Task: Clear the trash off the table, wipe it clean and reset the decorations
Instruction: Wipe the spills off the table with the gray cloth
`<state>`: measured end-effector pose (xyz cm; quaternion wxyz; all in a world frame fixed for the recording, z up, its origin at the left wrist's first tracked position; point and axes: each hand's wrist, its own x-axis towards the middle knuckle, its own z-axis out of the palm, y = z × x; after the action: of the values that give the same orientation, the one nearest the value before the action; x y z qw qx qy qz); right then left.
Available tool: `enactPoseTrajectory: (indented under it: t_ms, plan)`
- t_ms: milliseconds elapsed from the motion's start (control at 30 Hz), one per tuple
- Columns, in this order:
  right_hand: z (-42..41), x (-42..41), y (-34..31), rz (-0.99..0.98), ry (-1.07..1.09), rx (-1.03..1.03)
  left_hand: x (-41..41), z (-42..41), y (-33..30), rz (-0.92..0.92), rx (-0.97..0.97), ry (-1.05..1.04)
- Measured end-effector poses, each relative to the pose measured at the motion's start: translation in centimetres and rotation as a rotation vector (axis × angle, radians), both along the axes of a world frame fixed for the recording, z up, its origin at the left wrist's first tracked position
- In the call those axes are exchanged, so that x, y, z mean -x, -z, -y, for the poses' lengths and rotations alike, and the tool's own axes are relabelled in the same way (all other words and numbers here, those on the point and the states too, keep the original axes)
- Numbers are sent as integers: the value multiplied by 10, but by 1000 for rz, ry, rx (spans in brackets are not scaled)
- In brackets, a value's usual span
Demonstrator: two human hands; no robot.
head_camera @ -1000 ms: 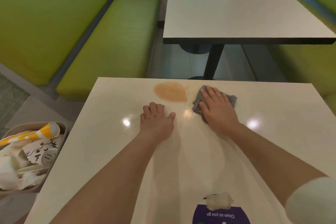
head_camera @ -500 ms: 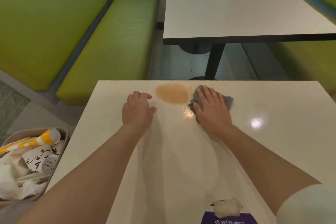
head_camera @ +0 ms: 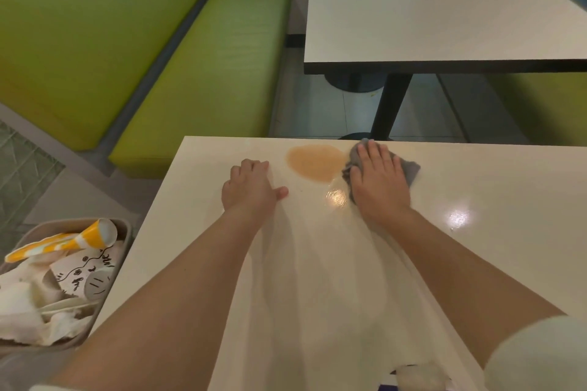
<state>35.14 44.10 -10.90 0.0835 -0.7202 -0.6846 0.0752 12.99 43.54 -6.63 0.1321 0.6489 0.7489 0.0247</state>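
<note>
An orange-brown spill (head_camera: pixel 314 162) lies on the cream table (head_camera: pixel 495 187) near its far edge. My right hand (head_camera: pixel 379 182) presses flat on a grey cloth (head_camera: pixel 409 168) just right of the spill, touching its edge. My left hand (head_camera: pixel 252 189) rests on the table left of the spill, fingers curled under, holding nothing. A crumpled white tissue (head_camera: pixel 419 376) sits at the near edge on a purple sticker.
A beige bin (head_camera: pixel 125 232) at the lower left holds a yellow-white cone, a printed paper cup and tissues. Green bench seats (head_camera: pixel 203 73) stand beyond the table's left. A second white table (head_camera: pixel 444 9) on a black leg stands ahead.
My right hand and the cloth have slid up toward the far edge beside the spill. My left hand moved left and away from me, and its fingers curled under.
</note>
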Motion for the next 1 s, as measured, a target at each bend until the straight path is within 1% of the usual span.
enactPoseTrajectory:
  t_ms: [67,167,233,267,300,400,433,500,567,633,700,733,800,867,933,1000]
  plan:
    - [-9,18,-2,-40,-57,24,-1,-2,0,-19,9,-3]
    - [5,40,-4,-64,-281,35,-3,-6,-2,-56,13,-13]
    - [27,38,1,-39,-421,21,-3,-6,-3,-54,7,-15]
    - [31,31,1,-33,-456,19,-2,-5,-3,-47,3,-14]
    - [28,21,0,-36,-453,19,-1,-4,-2,-37,-1,-12]
    - [-1,2,-1,-7,-314,47,0,-2,-1,-29,-10,0]
    - [-11,5,-1,19,-277,52,0,-1,-1,-37,-13,-2]
    - [-27,22,-1,-2,-242,54,-2,-2,-1,-55,-21,-12]
    - [-34,43,-2,-55,-298,44,-1,-2,-1,-54,-36,-22]
    - [-32,53,-2,-58,-447,35,1,-2,-1,-48,-55,-26]
    - [-24,46,-5,-91,-601,32,3,-2,0,-54,-61,-18]
    - [-21,38,-6,-115,-644,41,5,-3,0,-50,-62,-15]
    - [-23,24,-10,-133,-636,61,6,-3,1,-35,-64,-13]
    - [-37,25,-15,-119,-550,89,6,-4,1,-30,-60,-13]
    - [-51,43,-16,-128,-478,128,5,-4,1,-56,-60,-14]
    - [-54,67,-17,-150,-499,150,3,-2,1,-77,-70,-14]
